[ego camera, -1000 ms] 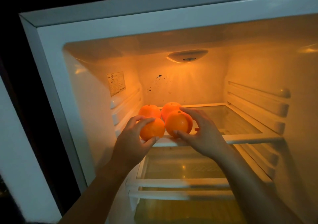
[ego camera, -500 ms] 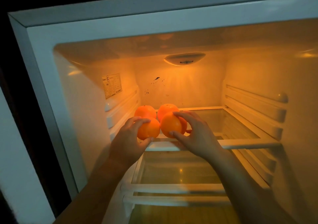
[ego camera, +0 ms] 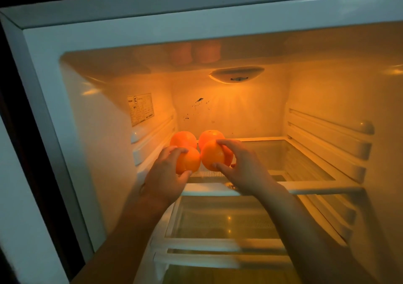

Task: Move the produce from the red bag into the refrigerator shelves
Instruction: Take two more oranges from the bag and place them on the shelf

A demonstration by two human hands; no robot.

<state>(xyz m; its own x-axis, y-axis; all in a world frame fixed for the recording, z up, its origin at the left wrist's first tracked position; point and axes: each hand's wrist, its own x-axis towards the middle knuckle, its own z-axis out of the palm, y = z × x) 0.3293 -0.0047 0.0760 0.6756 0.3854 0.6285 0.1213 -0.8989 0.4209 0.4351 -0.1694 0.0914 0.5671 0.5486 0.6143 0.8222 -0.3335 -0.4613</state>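
Left hand curls fingers and thumb round an orange at the front left of the upper shelf; right hand grips a second orange just beside it, fingers over the top, thumb below; the two fruits look to be touching; whether they rest on the glass or are held just above it cannot be told; a third orange and a fourth orange sit side by side right behind them; all four are inside the open refrigerator, lit amber by the lamp in its ceiling; a printed label is stuck to the left inner wall; a lower shelf lies beneath, both forearms crossing in front of it.
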